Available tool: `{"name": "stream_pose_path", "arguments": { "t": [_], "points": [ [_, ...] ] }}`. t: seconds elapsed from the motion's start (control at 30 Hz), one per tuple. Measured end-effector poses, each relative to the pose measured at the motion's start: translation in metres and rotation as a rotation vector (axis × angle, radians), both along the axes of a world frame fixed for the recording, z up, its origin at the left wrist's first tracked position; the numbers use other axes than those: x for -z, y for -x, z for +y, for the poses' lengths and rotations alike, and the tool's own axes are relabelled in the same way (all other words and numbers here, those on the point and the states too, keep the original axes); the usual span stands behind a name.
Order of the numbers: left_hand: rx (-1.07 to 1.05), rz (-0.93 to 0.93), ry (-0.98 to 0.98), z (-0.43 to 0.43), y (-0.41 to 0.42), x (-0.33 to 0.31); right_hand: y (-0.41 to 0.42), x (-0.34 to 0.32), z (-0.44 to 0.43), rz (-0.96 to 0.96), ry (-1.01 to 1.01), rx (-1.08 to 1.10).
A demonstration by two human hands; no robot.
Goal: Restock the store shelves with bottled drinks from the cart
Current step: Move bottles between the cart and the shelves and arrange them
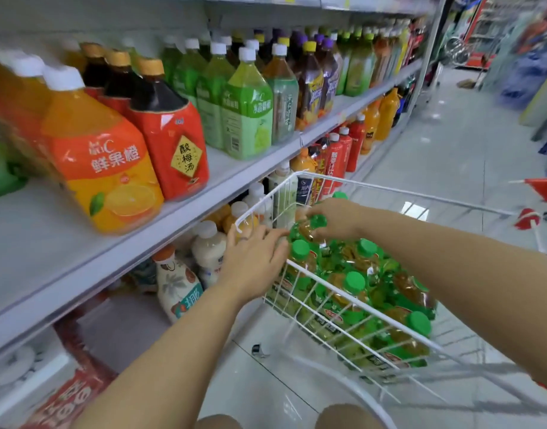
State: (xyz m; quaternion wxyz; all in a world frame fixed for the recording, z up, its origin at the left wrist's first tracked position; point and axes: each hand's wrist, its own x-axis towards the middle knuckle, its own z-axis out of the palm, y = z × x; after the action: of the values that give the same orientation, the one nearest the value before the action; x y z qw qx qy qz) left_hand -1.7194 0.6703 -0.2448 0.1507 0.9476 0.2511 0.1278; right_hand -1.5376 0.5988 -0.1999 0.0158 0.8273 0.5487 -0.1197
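Shelves fill the left of the frame, running from lower left to upper right. Rows of large bottles (173, 131) stand on the upper shelf (49, 258); smaller bottles (210, 249) stand on the level beneath, behind and left of the cart (390, 191). The cart stands at centre right on the floor (451, 134), just beside the shelves, with packed bottles (359, 289) lying in it. Both hands meet at its far left corner: the right hand (334, 219) grips the top of one bottle (306, 227), and the left hand (253, 261) reaches over the rim beside it.

Right hand (334, 219) grips green-labelled bottle (306, 230) in cart (390, 190); left hand (253, 255) beside.
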Motion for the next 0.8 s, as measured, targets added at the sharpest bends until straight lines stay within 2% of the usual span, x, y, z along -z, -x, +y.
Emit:
{"name": "stream_pose_path", "arguments": {
  "t": [0.17, 0.27, 0.43, 0.57, 0.67, 0.8],
  "points": [
    [0.061, 0.078, 0.019, 0.004, 0.005, -0.011, 0.003, 0.01, 0.005, -0.012, -0.023, 0.084],
    [0.065, 0.064, -0.016, 0.002, 0.009, -0.008, 0.007, 0.028, 0.001, -0.004, -0.156, 0.182],
    [0.037, 0.054, 0.032, -0.006, 0.009, -0.002, 0.016, 0.048, -0.008, 0.067, -0.378, 0.314],
    [0.021, 0.044, 0.042, -0.012, 0.014, 0.001, 0.022, 0.047, -0.017, -0.046, -0.396, 0.3],
    [0.022, 0.041, 0.042, -0.016, 0.019, 0.003, 0.032, 0.026, -0.021, -0.018, -0.566, 0.312],
    [0.008, 0.024, 0.077, -0.015, 0.017, 0.004, 0.036, -0.052, -0.026, 0.152, -0.898, 0.298]
  ]
}}
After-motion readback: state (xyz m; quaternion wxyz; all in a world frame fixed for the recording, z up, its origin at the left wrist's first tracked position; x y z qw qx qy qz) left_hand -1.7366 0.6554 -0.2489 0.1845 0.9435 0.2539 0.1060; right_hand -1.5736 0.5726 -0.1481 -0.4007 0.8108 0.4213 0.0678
